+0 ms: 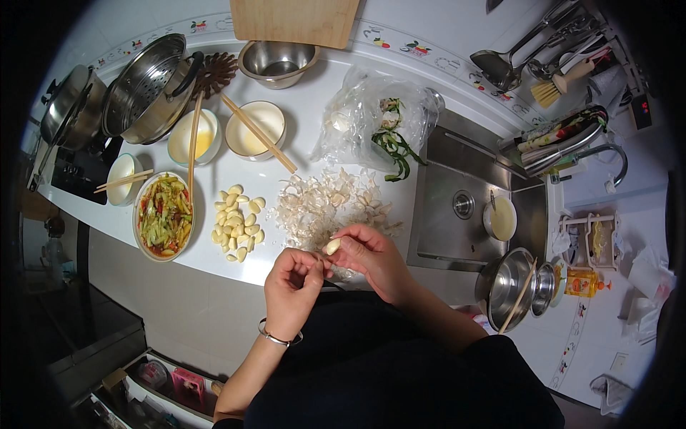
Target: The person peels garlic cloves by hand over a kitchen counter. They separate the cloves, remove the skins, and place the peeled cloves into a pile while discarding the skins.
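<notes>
Between the thumb and fingers of my right hand (378, 263) is a garlic clove (333, 246), pale and smooth. My left hand (297, 284) is close beside it, thumb and forefinger pinched together; any scrap between those fingertips is too small to make out. Just beyond both hands spreads a loose heap of papery garlic skins (332, 206) on the white countertop (203, 252). To the left of the skins lies a pile of peeled garlic cloves (234, 222).
An oval dish of sauced vegetables (165, 217) stands left. Behind are bowls with chopsticks (256, 128), a steamer pot (144, 91) and a steel basin (278, 61). A plastic bag (359, 118) with green scraps sits beside the sink (445, 214), which holds a bowl (501, 217).
</notes>
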`<state>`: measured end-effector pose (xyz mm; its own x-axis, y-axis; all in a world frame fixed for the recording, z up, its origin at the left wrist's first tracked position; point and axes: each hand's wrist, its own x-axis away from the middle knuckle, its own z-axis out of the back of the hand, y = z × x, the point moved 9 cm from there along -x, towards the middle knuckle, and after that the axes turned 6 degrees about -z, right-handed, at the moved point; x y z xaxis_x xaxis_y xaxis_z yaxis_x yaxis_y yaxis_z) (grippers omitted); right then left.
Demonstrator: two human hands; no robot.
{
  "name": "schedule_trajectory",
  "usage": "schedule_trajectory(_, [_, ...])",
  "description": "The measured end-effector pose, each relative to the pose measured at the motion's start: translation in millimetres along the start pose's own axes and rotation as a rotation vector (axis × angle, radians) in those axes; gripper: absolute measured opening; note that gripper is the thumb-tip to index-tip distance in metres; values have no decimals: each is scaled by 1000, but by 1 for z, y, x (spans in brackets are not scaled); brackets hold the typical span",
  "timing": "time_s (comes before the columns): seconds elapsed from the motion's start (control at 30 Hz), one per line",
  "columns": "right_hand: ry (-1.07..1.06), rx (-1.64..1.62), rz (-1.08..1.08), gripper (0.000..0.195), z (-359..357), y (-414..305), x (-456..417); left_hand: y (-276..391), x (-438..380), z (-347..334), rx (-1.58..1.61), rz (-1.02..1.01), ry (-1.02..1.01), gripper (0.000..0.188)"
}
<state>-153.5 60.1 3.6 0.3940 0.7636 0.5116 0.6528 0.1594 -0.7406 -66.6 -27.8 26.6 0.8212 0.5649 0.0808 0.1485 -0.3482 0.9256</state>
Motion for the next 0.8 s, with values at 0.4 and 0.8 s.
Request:
schedule_trajectory(0.4, [-50,85,88,16,-2,-6,-2,-3,-9,2,-145,-26,-1,10])
schedule_trajectory(0.8, [-160,211,193,30,-17,-20,4,-12,-10,1,-17,88,-45,7])
